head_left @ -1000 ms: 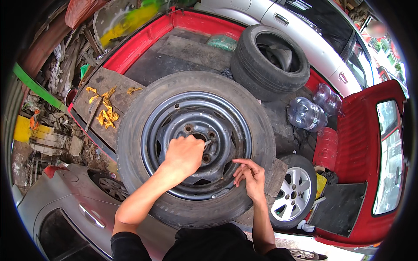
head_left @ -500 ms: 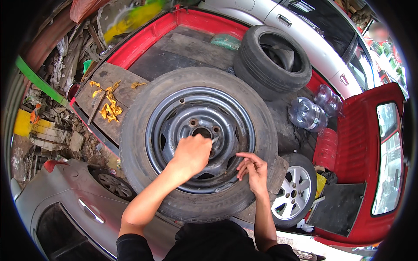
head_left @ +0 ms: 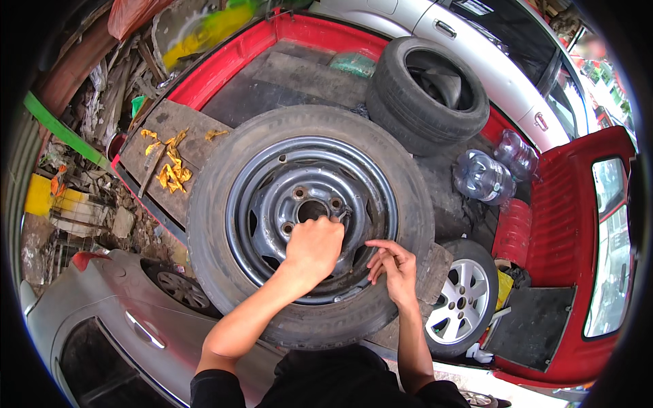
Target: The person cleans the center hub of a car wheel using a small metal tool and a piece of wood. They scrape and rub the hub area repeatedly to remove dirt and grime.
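A tire (head_left: 211, 204) on a dark steel wheel rim (head_left: 238, 228) lies flat in front of me. My left hand (head_left: 314, 250) is closed in a fist over the hub, just below the centre hole (head_left: 313, 209). The tip of a small, thin thing (head_left: 344, 215) pokes out past its knuckles, near a bolt hole; the rest is hidden in the fist. My right hand (head_left: 394, 268) is at the lower right edge of the rim. Its fingers are loosely bent and apart, with nothing visible in them.
Crumpled yellow rags (head_left: 174, 163) lie on a board at the left. Loose tires (head_left: 415, 102) stand at the far right, near large clear plastic bottles (head_left: 483, 177). An alloy wheel (head_left: 462, 299) is at the right, beside a red truck cab (head_left: 571, 211). A grey car (head_left: 102, 299) stands at the lower left.
My left fist has shifted to the right and slightly down across the hub, uncovering the centre hole and a bolt hole at its left. My right hand has barely moved.
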Demonstrator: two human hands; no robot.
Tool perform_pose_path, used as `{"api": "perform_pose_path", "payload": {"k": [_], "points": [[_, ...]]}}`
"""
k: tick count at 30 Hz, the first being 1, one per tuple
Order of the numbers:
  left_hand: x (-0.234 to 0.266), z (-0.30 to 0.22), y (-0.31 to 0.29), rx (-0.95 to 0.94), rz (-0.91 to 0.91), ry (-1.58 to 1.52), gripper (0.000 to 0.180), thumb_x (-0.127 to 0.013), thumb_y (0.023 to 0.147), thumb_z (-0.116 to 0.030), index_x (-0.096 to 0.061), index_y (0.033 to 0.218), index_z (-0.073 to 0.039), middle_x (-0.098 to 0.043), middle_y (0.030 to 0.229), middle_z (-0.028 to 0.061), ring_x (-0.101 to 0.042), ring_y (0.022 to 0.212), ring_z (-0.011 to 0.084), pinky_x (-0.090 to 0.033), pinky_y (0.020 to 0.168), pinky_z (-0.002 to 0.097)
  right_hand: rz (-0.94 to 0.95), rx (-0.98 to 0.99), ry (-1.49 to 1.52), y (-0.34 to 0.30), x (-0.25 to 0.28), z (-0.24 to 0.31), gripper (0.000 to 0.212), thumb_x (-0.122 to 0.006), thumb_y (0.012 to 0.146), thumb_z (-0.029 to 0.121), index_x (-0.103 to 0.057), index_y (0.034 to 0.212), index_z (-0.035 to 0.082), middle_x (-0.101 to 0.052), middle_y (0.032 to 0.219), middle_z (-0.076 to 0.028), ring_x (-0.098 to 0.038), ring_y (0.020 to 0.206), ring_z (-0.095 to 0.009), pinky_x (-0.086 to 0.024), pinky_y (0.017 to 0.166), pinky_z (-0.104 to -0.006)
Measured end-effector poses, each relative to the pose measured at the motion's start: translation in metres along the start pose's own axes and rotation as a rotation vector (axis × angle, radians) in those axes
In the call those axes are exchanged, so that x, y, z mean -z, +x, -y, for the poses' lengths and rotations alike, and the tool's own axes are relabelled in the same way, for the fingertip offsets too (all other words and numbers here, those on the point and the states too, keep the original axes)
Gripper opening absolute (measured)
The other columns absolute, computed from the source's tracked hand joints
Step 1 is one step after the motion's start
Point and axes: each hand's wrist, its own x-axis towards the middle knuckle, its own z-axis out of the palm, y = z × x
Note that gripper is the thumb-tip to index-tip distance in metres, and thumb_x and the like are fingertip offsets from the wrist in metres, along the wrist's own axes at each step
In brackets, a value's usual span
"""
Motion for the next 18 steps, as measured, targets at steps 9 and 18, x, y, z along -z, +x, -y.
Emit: {"api": "perform_pose_path", "payload": {"k": [9,18], "points": [[0.016,-0.007,-0.034,0.053,0.111,-0.022,0.035,-0.062,0.084,-0.001,-0.067,0.117,0.008,-0.072,0.091,0.0234,-0.075,0.079,0.0411,-0.061,0.068,0.0507,0.0,-0.006,0.005,0.001,-0.001,0.001,0.032,-0.043,0.107,0.002,-0.071,0.122,-0.004,-0.067,0.078,-0.011,-0.067,0.058,-0.015,-0.053,0.05,-0.0252],[-0.009,0.015,-0.012,0.109,0.021,-0.17,0.027,-0.064,0.091,-0.007,-0.068,0.114,0.005,-0.072,0.088,0.0235,-0.073,0.08,0.0437,-0.059,0.072,0.0532,-0.011,0.012,0.015,0.0,-0.001,0.002,0.032,-0.042,0.107,0.002,-0.071,0.122,-0.003,-0.067,0.078,-0.011,-0.067,0.058,-0.015,-0.053,0.049,-0.0252]]}}
